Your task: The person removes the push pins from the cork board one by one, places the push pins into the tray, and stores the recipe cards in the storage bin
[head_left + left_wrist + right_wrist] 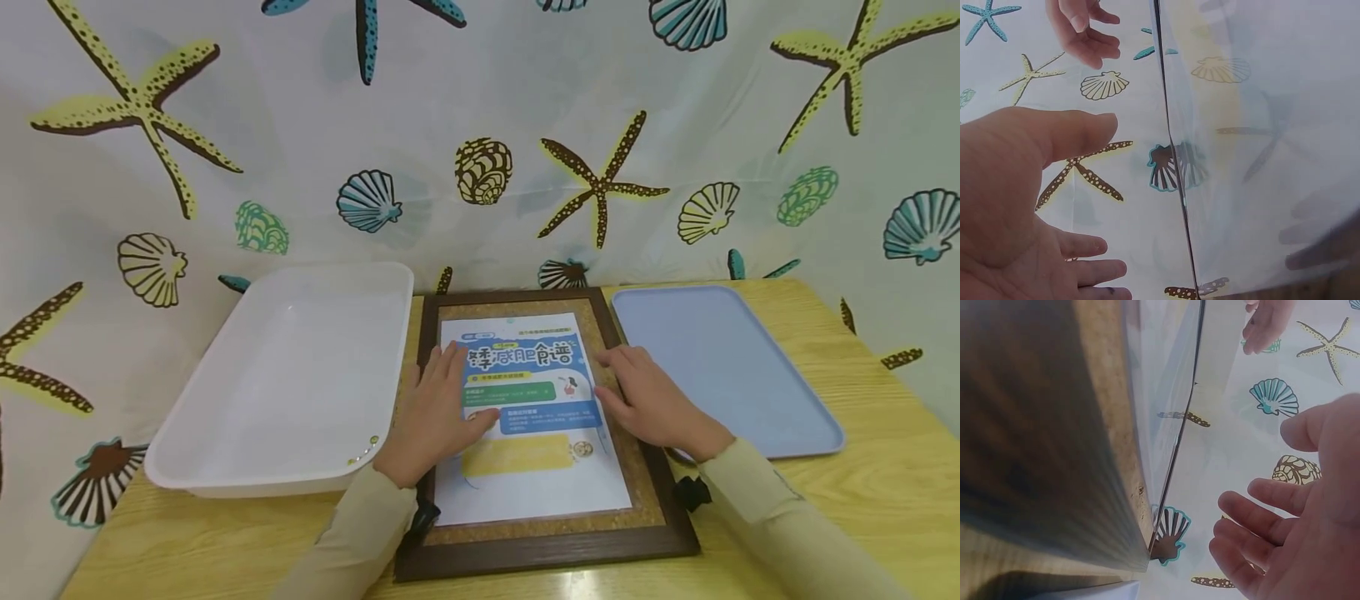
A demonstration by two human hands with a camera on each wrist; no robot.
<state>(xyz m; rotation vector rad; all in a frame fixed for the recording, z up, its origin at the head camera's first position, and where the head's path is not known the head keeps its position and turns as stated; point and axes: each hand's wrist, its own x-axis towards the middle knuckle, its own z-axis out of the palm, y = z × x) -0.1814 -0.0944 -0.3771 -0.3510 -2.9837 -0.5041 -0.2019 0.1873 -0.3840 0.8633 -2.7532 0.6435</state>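
A cork board (pixel 555 529) in a dark brown frame (pixel 555 562) lies on the table. On it is a printed paper sheet (pixel 532 492) with blue, green and yellow blocks of Chinese text, and a small pale green spot, perhaps a pin, at its top middle. My left hand (pixel 431 412) is over the sheet's left side, fingers fairly straight and thumb spread. The right hand (pixel 648 400) is at the sheet's right edge, fingers loosely bent, holding nothing. Both palms face inward in the wrist views; whether either hand touches the sheet I cannot tell.
Left of the board stands a deep white tray (pixel 300 367), with small yellow-green bits (pixel 373 439) at its front right corner. A shallow blue tray (pixel 723 375) lies to the right. Behind the wooden table (pixel 855 517) hangs a cloth (pixel 420 108) patterned with starfish and shells.
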